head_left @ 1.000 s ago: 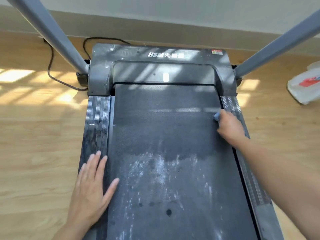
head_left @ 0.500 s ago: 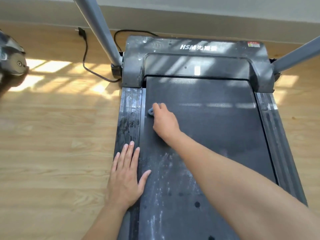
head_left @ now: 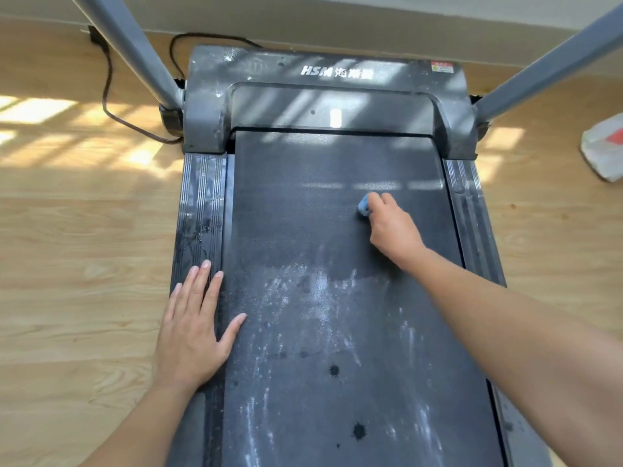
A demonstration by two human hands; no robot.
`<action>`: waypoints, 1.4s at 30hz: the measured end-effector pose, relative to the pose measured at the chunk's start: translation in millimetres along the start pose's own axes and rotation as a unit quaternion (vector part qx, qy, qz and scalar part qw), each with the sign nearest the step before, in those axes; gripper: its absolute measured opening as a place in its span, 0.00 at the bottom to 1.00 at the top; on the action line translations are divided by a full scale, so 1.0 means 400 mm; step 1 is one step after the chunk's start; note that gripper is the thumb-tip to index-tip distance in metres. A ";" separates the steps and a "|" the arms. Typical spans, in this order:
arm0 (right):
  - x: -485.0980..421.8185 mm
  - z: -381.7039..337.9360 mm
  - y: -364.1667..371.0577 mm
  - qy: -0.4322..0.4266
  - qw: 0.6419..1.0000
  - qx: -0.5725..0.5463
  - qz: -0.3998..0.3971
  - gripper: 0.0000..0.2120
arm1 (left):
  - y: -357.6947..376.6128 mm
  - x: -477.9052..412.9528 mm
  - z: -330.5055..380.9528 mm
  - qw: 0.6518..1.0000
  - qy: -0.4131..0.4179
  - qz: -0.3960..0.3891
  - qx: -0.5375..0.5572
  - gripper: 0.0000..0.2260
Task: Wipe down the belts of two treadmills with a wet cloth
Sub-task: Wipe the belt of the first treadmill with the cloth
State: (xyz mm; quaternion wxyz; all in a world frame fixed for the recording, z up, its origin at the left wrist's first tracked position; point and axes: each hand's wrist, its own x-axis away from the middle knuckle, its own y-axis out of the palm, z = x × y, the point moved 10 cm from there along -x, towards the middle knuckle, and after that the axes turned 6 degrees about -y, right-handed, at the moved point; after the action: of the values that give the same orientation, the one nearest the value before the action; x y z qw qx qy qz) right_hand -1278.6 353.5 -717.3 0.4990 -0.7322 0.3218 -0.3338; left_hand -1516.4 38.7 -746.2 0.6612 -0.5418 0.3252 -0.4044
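A black treadmill belt (head_left: 303, 214) runs away from me, dark and damp in its far half, streaked with white dust and a few dark spots in its near half. My right hand (head_left: 392, 227) grips a small blue cloth (head_left: 363, 204) and presses it on the belt right of centre. Only a bit of the cloth shows past the fingers. My left hand (head_left: 194, 328) lies flat, fingers straight, on the ribbed left side rail (head_left: 199, 203), thumb on the belt's edge.
The grey motor cover (head_left: 323, 92) closes the belt's far end. Two grey uprights (head_left: 135, 52) (head_left: 553, 65) rise at its corners. A black power cord (head_left: 114, 106) trails over the wood floor at left. A white plastic bag (head_left: 606, 146) lies at right.
My right hand has swept the cloth from the belt's left edge back toward the right. My left hand has stayed on the left rail. The view has shifted.
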 end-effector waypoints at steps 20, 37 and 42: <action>-0.052 -0.469 0.150 -0.016 0.997 -0.070 -0.029 0.12 | -0.013 -0.002 0.004 1.000 -0.014 0.012 -0.002 0.38; 0.186 0.230 -0.054 0.154 0.986 0.038 -0.046 0.17 | -0.022 -0.007 0.008 0.999 -0.009 0.026 0.017 0.38; 0.210 0.311 -0.056 0.199 0.977 0.052 -0.058 0.12 | -0.021 -0.004 0.012 1.000 -0.011 0.020 0.014 0.38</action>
State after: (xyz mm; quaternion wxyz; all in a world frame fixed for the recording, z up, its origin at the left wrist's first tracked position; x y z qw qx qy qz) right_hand -1126.7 356.6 -716.9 0.4421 -0.6418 0.3536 -0.5173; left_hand -1514.4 41.4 -737.2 0.6805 -0.5302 0.3230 -0.3891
